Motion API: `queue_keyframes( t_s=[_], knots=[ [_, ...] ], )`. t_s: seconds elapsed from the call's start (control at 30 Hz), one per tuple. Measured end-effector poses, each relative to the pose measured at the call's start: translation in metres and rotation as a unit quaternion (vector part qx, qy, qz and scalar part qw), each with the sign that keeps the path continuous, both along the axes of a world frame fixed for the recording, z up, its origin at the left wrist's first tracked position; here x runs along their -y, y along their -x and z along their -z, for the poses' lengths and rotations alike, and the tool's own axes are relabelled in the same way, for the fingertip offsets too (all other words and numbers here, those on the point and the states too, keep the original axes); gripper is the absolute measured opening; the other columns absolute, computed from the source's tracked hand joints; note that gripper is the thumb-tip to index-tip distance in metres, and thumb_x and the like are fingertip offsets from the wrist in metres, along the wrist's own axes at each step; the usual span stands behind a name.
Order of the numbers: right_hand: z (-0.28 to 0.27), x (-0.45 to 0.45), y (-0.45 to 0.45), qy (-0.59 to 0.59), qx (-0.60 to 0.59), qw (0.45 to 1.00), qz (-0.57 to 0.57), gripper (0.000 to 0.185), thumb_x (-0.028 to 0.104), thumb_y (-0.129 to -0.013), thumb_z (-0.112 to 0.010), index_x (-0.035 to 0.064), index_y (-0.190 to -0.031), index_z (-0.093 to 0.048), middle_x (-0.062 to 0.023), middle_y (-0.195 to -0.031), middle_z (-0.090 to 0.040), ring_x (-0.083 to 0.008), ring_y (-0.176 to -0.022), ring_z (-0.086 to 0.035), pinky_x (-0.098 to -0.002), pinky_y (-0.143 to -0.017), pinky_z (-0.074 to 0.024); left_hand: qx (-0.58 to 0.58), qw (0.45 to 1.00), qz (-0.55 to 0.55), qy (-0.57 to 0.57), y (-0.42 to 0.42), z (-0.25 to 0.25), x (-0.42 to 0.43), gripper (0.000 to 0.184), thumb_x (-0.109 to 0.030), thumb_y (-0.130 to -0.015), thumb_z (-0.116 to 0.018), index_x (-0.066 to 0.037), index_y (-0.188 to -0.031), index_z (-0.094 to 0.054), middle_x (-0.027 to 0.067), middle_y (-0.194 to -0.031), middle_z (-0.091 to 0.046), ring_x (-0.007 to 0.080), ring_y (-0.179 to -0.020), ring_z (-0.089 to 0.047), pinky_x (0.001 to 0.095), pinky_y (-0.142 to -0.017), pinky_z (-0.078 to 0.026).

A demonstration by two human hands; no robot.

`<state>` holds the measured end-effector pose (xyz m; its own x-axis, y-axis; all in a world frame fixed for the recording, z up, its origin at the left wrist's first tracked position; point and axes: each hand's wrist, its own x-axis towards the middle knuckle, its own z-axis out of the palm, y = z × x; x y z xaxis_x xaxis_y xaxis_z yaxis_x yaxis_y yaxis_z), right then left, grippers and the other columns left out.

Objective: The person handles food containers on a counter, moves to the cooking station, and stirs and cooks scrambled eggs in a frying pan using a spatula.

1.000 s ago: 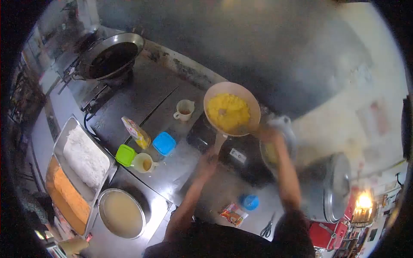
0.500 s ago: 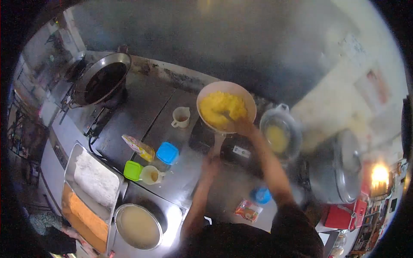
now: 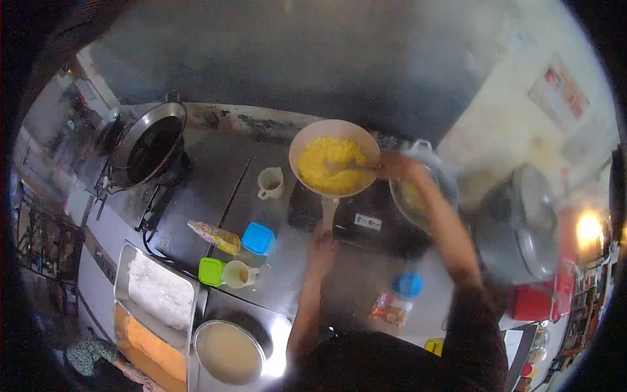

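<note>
A pale pink frying pan [image 3: 296, 142] stands on a black stove [image 3: 305, 210] near the wall. Soft yellow, crumbly food [image 3: 320, 160] that looks like scrambled egg covers its bottom. My left hand [image 3: 323, 248] is closed round the pan's handle [image 3: 329, 212]. At the pan's right rim, my right hand [image 3: 396, 168] grips a spatula [image 3: 356, 167], whose end lies in the yellow food. Just right of the pan, partly behind my right forearm, is a clear plastic bowl [image 3: 405, 204] with some yellow contents.
Left of the stove are a cup [image 3: 270, 183], blue-lidded box [image 3: 258, 239], green-lidded box [image 3: 211, 272] and yellow packet [image 3: 225, 241]. Trays of white powder [image 3: 160, 291] and orange crumbs [image 3: 153, 349] lie lower left, near another person [image 3: 91, 356]. A large pot [image 3: 516, 225] stands right.
My right hand has moved right and up, from over the pan's lower right to just outside its rim, swinging the spatula round. My left hand stays on the handle. The view has shifted slightly.
</note>
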<state>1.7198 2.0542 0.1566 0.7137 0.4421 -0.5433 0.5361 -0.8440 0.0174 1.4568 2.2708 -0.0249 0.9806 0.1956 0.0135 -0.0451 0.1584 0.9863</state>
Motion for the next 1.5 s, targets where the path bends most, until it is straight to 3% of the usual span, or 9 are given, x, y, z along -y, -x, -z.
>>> queue_keyframes(
  t_s=[0.13,0.23,0.43,0.63,0.8,1.23,1.33,1.37,1.5],
  knots=[
    [-0.039,0.060,0.041,-0.171,0.076,0.981,-0.056,0.033,0.026,-0.084,-0.061,0.0004,-0.103,-0.069,-0.0209,-0.087,-0.070,-0.0393,-0.081,-0.067,-0.0464,-0.079,-0.0536,-0.162,0.938,0.038,0.305,0.002,0.001,-0.014,0.052,-0.016,-0.095,-0.062,-0.004,-0.142,-0.044,0.0068,-0.102,-0.062,0.0172,-0.089,-0.059,0.0351,-0.074,-0.052],
    [-0.039,0.052,0.100,-0.017,0.208,0.977,-0.034,0.031,0.023,-0.084,-0.058,-0.0016,-0.100,-0.069,-0.0231,-0.098,-0.068,-0.0373,-0.090,-0.067,-0.0478,-0.080,-0.0529,-0.068,0.988,0.059,-0.127,-0.005,0.018,-0.013,0.054,-0.015,-0.095,-0.061,-0.005,-0.145,-0.041,0.0088,-0.105,-0.063,0.0200,-0.089,-0.060,0.0379,-0.073,-0.052],
    [0.085,-0.051,0.099,-0.364,0.256,0.896,-0.015,0.036,0.010,-0.087,-0.051,0.0005,-0.121,-0.059,-0.0257,-0.112,-0.064,-0.0396,-0.107,-0.062,-0.0514,-0.093,-0.0476,-0.156,0.986,-0.027,-0.046,0.002,-0.052,0.000,0.050,-0.012,-0.087,-0.062,-0.005,-0.136,-0.052,0.0176,-0.123,-0.062,0.0282,-0.103,-0.063,0.0413,-0.082,-0.054],
    [0.060,-0.074,0.037,-0.340,0.211,0.909,0.118,0.041,0.015,-0.088,-0.052,0.0045,-0.127,-0.056,-0.0253,-0.116,-0.063,-0.0401,-0.108,-0.062,-0.0516,-0.094,-0.0482,-0.097,0.863,0.106,-0.485,-0.007,0.004,-0.026,0.047,-0.014,-0.094,-0.055,-0.008,-0.140,-0.052,0.0125,-0.117,-0.062,0.0185,-0.097,-0.059,0.0321,-0.075,-0.051],
    [0.075,-0.078,0.049,-0.330,0.227,0.910,0.106,0.043,0.021,-0.089,-0.054,0.0074,-0.130,-0.056,-0.0250,-0.120,-0.063,-0.0395,-0.109,-0.062,-0.0517,-0.094,-0.0487,-0.243,0.970,-0.021,0.002,-0.002,-0.093,-0.007,0.046,-0.016,-0.091,-0.060,-0.004,-0.135,-0.056,0.0080,-0.100,-0.064,0.0158,-0.077,-0.060,0.0307,-0.064,-0.050],
    [0.067,-0.049,0.107,-0.350,0.241,0.887,0.179,0.038,0.022,-0.090,-0.058,0.0091,-0.125,-0.059,-0.0226,-0.107,-0.068,-0.0415,-0.089,-0.068,-0.0504,-0.077,-0.0558,-0.128,0.986,-0.056,0.094,-0.008,-0.016,-0.018,0.041,-0.019,-0.092,-0.061,0.001,-0.128,-0.057,0.0135,-0.116,-0.064,0.0179,-0.092,-0.061,0.0318,-0.073,-0.051],
    [-0.012,-0.014,0.200,-0.377,0.181,0.882,0.216,0.056,0.014,-0.086,-0.060,0.0104,-0.140,-0.049,-0.0283,-0.109,-0.064,-0.0409,-0.103,-0.063,-0.0492,-0.090,-0.0513,0.237,0.749,-0.084,-0.613,-0.006,0.012,-0.046,0.047,-0.021,-0.091,-0.063,0.002,-0.132,-0.055,0.0099,-0.104,-0.065,0.0170,-0.088,-0.061,0.0322,-0.071,-0.049],
    [-0.020,0.001,0.230,-0.390,0.206,0.869,0.225,0.052,0.013,-0.085,-0.062,0.0085,-0.137,-0.053,-0.0274,-0.109,-0.064,-0.0408,-0.103,-0.063,-0.0489,-0.090,-0.0504,0.023,0.937,-0.044,-0.346,0.002,-0.042,-0.037,0.051,-0.021,-0.090,-0.065,0.001,-0.135,-0.053,0.0084,-0.101,-0.065,0.0163,-0.087,-0.060,0.0324,-0.069,-0.049],
    [0.025,0.095,0.389,-0.380,0.216,0.874,0.211,0.050,0.013,-0.083,-0.067,0.0039,-0.131,-0.058,-0.0211,-0.114,-0.065,-0.0398,-0.104,-0.061,-0.0456,-0.091,-0.0483,-0.098,0.994,-0.031,0.028,0.001,0.004,-0.057,0.060,-0.021,-0.088,-0.068,-0.002,-0.141,-0.049,0.0063,-0.098,-0.065,0.0161,-0.084,-0.060,0.0338,-0.064,-0.049]
  ],
)
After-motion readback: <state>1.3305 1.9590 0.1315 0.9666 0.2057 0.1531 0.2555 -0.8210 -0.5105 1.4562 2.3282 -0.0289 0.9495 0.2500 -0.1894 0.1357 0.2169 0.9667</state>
